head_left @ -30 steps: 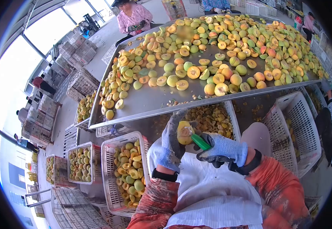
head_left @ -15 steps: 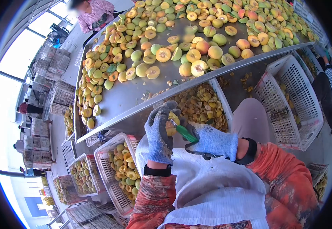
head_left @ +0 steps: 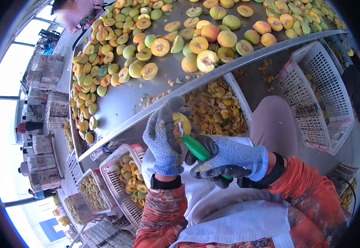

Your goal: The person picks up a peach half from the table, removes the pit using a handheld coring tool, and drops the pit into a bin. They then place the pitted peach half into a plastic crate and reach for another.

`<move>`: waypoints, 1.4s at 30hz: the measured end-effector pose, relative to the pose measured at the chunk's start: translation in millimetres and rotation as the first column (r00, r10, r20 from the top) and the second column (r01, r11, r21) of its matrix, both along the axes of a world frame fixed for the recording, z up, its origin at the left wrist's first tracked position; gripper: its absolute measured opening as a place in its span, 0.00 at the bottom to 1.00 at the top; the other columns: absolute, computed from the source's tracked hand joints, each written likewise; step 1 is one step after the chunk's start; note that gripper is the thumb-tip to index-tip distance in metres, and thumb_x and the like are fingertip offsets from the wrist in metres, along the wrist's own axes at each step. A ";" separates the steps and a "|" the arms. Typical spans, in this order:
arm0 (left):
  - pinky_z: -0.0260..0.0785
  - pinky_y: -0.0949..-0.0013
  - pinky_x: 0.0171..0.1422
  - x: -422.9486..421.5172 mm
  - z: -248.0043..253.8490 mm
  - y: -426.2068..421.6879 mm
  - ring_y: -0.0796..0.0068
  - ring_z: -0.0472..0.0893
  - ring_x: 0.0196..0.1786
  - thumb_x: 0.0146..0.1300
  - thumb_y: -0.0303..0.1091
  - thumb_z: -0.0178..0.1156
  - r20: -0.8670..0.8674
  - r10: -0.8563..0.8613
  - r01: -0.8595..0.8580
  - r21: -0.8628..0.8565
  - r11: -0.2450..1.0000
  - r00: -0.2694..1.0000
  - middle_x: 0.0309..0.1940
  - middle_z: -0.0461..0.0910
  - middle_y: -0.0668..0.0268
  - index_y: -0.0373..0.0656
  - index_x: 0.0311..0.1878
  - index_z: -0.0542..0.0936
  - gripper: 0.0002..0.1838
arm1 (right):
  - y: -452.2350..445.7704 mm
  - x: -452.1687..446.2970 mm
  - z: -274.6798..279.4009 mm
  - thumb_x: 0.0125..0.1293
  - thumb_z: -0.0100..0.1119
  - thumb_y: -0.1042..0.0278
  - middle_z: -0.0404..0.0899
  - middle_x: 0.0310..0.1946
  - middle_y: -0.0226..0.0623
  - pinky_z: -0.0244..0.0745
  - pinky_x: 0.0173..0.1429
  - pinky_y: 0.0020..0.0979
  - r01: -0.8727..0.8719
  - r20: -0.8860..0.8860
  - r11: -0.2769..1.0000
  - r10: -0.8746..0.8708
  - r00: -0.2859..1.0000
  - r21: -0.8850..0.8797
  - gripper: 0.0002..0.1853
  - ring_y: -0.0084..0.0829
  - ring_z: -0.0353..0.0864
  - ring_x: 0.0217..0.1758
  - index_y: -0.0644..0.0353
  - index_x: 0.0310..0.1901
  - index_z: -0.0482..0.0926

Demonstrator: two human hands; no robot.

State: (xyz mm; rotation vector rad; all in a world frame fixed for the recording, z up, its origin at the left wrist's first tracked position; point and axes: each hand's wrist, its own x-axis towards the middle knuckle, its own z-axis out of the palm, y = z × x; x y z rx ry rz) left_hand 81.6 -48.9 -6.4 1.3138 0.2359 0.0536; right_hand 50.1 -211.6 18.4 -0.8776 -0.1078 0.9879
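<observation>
My left hand [head_left: 161,138], in a blue-grey knit glove with dark coating, grips a yellow peach half [head_left: 182,121] with its cut side toward my right. In a matching glove, my right hand [head_left: 238,159] is wrapped round the green handle of a pitting knife [head_left: 196,147]. The knife's short metal tip touches the peach half; its exact shape is mostly hidden. Both hands are above my lap, just in front of the metal table's edge. Behind them, a crate [head_left: 238,97] under the table holds scraps and pits.
Many halved peaches [head_left: 160,47] lie on the metal table [head_left: 122,97]. A crate of fruit halves [head_left: 120,175] stands at my left, and a white crate [head_left: 333,91] at my right. A person [head_left: 78,14] is at the far left; stacked crates [head_left: 58,109] line the floor.
My view has shifted, so the table appears higher and further left. My right hand has turned, showing more of the green handle, and the tip stays at the peach half.
</observation>
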 end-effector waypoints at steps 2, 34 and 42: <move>0.78 0.71 0.35 0.2 14.3 -3.1 0.67 0.82 0.35 0.65 0.39 0.54 -0.034 -0.134 0.131 -0.072 0.989 0.990 0.39 0.80 0.55 0.30 0.48 0.75 0.19 | -2.9 0.8 -7.9 0.55 0.65 0.62 0.72 0.22 0.30 0.66 0.17 0.21 -0.028 -0.023 0.998 0.027 0.999 -0.049 0.21 0.19 0.70 0.14 0.62 0.46 0.69; 0.72 0.55 0.53 10.7 -29.8 10.6 0.55 0.77 0.48 0.60 0.40 0.54 -0.177 -0.028 -0.082 -0.586 0.806 0.984 0.46 0.77 0.51 0.36 0.54 0.72 0.22 | 32.6 13.0 -63.7 0.56 0.53 0.68 0.74 0.33 0.41 0.70 0.30 0.40 0.891 0.755 0.262 0.644 0.126 -0.372 0.20 0.36 0.79 0.30 0.59 0.51 0.68; 0.73 0.52 0.51 -11.1 -9.0 8.4 0.57 0.79 0.44 0.60 0.37 0.53 -0.223 -0.039 -0.132 -0.700 0.702 0.974 0.42 0.77 0.53 0.35 0.48 0.74 0.17 | 47.4 -28.0 -50.5 0.54 0.54 0.67 0.75 0.30 0.43 0.70 0.31 0.39 0.828 0.785 0.399 0.615 0.077 -0.394 0.24 0.39 0.78 0.27 0.66 0.54 0.67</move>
